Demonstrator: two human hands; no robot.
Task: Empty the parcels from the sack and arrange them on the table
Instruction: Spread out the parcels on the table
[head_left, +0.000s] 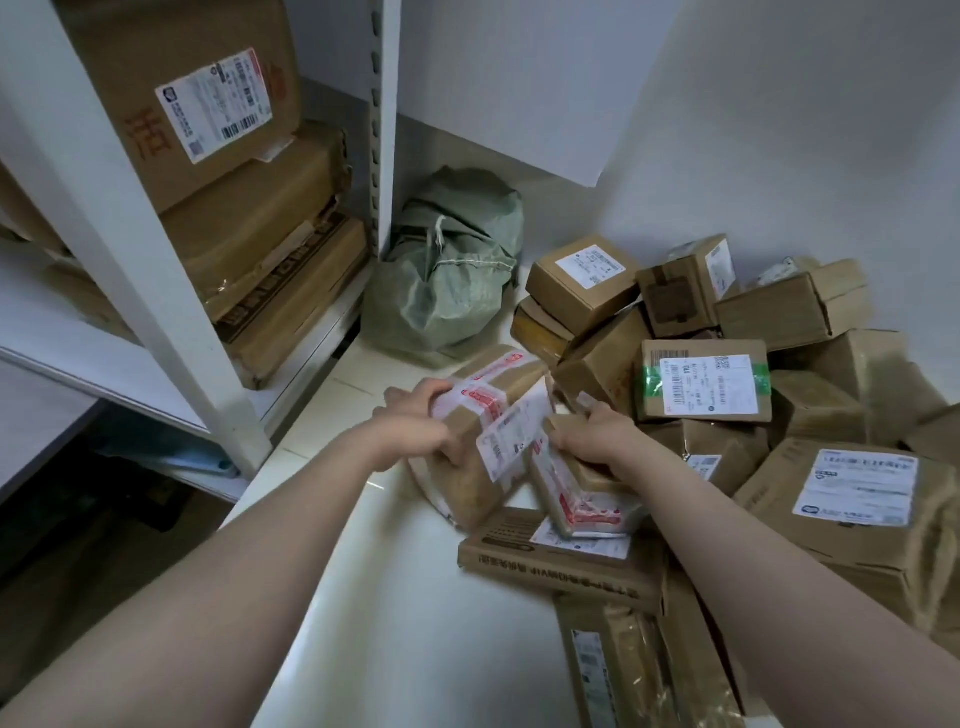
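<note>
Parcels (467, 470), two held; one sack (447, 280).

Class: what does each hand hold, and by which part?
The left hand grips the larger taped box by its left end; the right hand grips the smaller taped parcel by its top edge.

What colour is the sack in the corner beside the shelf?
The sack is pale green, shown best in the head view.

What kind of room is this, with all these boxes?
Probably a parcel storeroom or sorting room: a heap of labelled cardboard parcels on the white table, a green woven sack in the corner, and metal shelving holding more boxes.
</note>
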